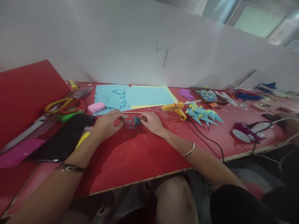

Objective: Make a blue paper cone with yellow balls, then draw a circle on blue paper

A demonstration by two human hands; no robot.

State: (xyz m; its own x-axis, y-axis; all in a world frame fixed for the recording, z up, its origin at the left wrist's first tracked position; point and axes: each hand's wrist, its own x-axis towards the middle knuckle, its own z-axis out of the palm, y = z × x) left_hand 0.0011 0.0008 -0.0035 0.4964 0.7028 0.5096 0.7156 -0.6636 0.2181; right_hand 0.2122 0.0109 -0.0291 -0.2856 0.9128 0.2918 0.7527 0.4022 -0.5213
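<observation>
Paper curls (pixel 132 122): blue strips, fanned, on the red table (pixel 140 155) between both hands.
Left hand (pixel 106 125): fingertips pinched on the curls' left edge.
Right hand (pixel 151 122): fingertips pinched on the right edge.
Glue gun (pixel 176 108): just right of the right hand (cord trailing off the table edge).
Blue sheets (pixel 144 95): behind the hands.
Scissors (pixel 63 105): far left.

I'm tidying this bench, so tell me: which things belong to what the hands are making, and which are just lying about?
In use: curled blue paper piece, pinched between left hand and right hand; likely also blue paper sheets, glue gun, blue paper cones.
Lying about: scissors, black phone, pink block, purple device.
</observation>
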